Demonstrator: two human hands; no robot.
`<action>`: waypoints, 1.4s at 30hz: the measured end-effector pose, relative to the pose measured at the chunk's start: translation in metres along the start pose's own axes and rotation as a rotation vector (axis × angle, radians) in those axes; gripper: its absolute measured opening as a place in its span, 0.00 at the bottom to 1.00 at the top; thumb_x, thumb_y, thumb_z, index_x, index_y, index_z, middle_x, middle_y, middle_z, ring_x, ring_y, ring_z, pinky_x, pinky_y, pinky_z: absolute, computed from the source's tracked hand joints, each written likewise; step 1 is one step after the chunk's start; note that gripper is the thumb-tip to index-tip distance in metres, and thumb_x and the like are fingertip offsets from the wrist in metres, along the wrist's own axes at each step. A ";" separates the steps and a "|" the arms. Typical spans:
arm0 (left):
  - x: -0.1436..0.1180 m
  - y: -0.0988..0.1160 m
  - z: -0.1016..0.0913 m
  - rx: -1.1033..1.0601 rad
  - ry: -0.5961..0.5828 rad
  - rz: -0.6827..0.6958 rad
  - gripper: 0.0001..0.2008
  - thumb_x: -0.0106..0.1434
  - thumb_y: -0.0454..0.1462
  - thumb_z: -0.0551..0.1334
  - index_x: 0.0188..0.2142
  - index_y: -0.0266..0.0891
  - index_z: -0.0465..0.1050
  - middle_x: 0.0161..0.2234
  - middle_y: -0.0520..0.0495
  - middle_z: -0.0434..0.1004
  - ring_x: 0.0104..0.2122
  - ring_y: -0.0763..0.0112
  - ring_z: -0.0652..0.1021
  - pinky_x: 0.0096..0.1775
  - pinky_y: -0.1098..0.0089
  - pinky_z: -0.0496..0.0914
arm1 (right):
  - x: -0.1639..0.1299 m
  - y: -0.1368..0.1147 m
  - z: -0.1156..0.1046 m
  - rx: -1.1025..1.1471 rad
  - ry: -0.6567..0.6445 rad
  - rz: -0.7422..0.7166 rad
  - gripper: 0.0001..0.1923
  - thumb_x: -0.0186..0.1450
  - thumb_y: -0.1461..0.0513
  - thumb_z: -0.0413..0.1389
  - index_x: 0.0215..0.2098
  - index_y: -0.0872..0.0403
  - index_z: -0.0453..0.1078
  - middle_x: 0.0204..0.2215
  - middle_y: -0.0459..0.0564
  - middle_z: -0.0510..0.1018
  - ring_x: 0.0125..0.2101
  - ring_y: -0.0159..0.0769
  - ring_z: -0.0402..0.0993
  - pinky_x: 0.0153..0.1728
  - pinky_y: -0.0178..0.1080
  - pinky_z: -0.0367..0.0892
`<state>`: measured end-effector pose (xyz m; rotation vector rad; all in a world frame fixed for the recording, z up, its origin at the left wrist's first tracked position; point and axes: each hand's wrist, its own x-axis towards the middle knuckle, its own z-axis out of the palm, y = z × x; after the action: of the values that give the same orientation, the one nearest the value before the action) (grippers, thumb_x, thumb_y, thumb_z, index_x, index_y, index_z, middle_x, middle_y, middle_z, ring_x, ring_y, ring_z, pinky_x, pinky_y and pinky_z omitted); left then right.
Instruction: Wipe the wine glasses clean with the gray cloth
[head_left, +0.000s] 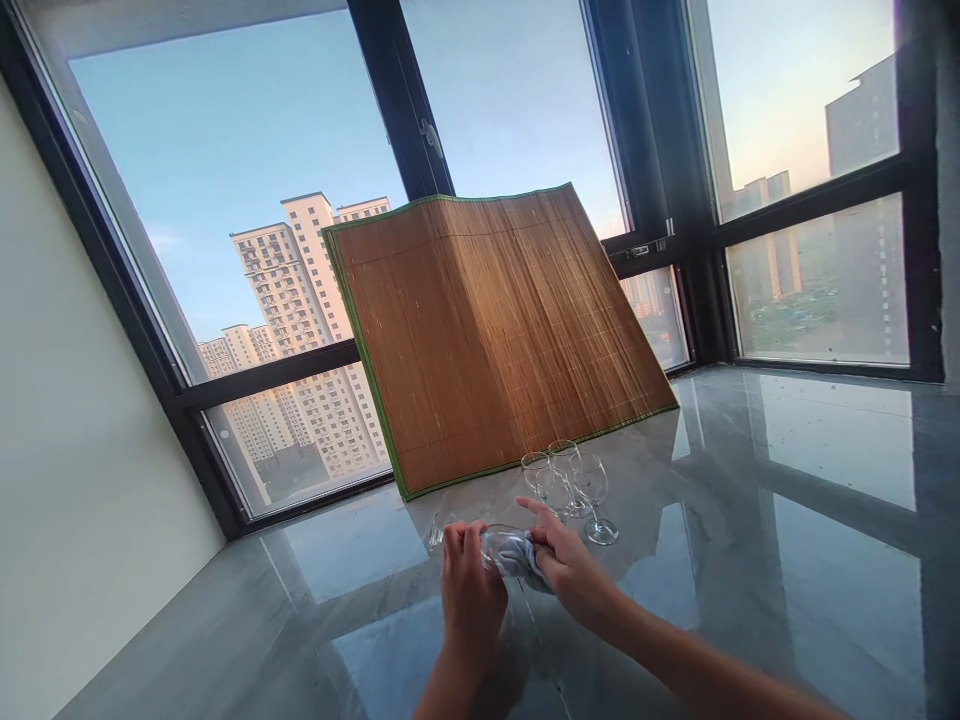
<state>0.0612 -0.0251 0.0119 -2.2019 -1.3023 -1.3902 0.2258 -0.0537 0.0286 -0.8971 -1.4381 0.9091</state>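
Observation:
My left hand (472, 578) is closed around a clear wine glass (491, 537), tipped on its side just above the grey surface. My right hand (564, 560) grips a pale grey-blue cloth (523, 560), bunched at the glass's mouth and seemingly partly inside the bowl. The right index finger points forward. A clear glass piece (435, 533) shows left of my left hand; whether it is the held glass's foot, I cannot tell. Just beyond my right hand stands a cluster of several stemmed wine glasses (592, 482), the nearest with its round foot on the surface.
A brown bamboo mat (495, 330) with green edging leans on the windows behind the glasses. The glossy grey marble-look surface (300, 640) reflects the windows. Dark window frames (667, 180) enclose the corner, and a white wall (82, 420) rises at left.

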 end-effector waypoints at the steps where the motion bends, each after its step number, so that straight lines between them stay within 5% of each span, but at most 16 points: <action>1: 0.000 0.000 -0.001 0.005 -0.008 0.006 0.10 0.65 0.32 0.54 0.45 0.40 0.67 0.40 0.44 0.65 0.39 0.62 0.72 0.40 0.62 0.71 | 0.001 0.003 0.001 -0.014 0.006 -0.009 0.32 0.61 0.62 0.50 0.64 0.56 0.57 0.26 0.44 0.71 0.26 0.33 0.65 0.29 0.36 0.62; 6: 0.002 0.002 -0.005 0.016 -0.004 0.030 0.13 0.61 0.27 0.55 0.44 0.41 0.66 0.40 0.44 0.65 0.39 0.61 0.72 0.39 0.62 0.71 | 0.002 0.015 0.003 -0.026 0.010 -0.041 0.33 0.60 0.58 0.56 0.63 0.55 0.61 0.31 0.49 0.76 0.41 0.42 0.71 0.42 0.42 0.67; 11: 0.001 0.005 -0.006 -0.002 0.007 0.031 0.16 0.56 0.25 0.55 0.42 0.41 0.66 0.40 0.44 0.65 0.38 0.61 0.72 0.37 0.63 0.71 | -0.003 0.007 0.001 0.113 -0.168 0.056 0.32 0.66 0.54 0.54 0.67 0.49 0.57 0.32 0.47 0.74 0.29 0.32 0.67 0.30 0.35 0.67; 17: 0.001 0.005 -0.008 -0.056 -0.014 0.038 0.18 0.52 0.25 0.57 0.41 0.42 0.65 0.39 0.43 0.65 0.37 0.61 0.71 0.36 0.63 0.71 | -0.010 -0.018 -0.009 0.235 -0.356 0.291 0.42 0.62 0.61 0.51 0.71 0.43 0.43 0.38 0.48 0.74 0.29 0.33 0.71 0.18 0.27 0.62; 27: 0.001 0.002 -0.010 -0.172 -0.009 0.025 0.14 0.52 0.27 0.58 0.40 0.40 0.65 0.37 0.43 0.66 0.36 0.62 0.73 0.35 0.62 0.72 | -0.014 -0.021 -0.014 0.386 -0.507 0.238 0.43 0.63 0.55 0.56 0.71 0.43 0.42 0.46 0.52 0.75 0.28 0.32 0.76 0.15 0.26 0.59; 36: -0.001 -0.001 -0.004 -0.448 -0.103 -0.161 0.05 0.59 0.36 0.60 0.36 0.40 0.69 0.35 0.47 0.70 0.34 0.65 0.72 0.36 0.66 0.69 | -0.015 -0.026 -0.009 0.448 -0.355 0.247 0.36 0.59 0.53 0.62 0.63 0.45 0.58 0.39 0.47 0.74 0.23 0.28 0.72 0.17 0.28 0.59; 42: 0.003 -0.020 0.002 -0.726 0.016 -0.510 0.09 0.53 0.35 0.63 0.35 0.41 0.67 0.29 0.54 0.67 0.27 0.72 0.70 0.32 0.71 0.67 | -0.007 -0.037 -0.015 0.359 -0.204 0.167 0.33 0.62 0.55 0.60 0.63 0.46 0.57 0.37 0.45 0.73 0.22 0.28 0.70 0.17 0.30 0.58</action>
<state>0.0475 -0.0113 0.0084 -2.3269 -1.6102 -2.3771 0.2401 -0.0747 0.0598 -0.6751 -1.3245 1.3676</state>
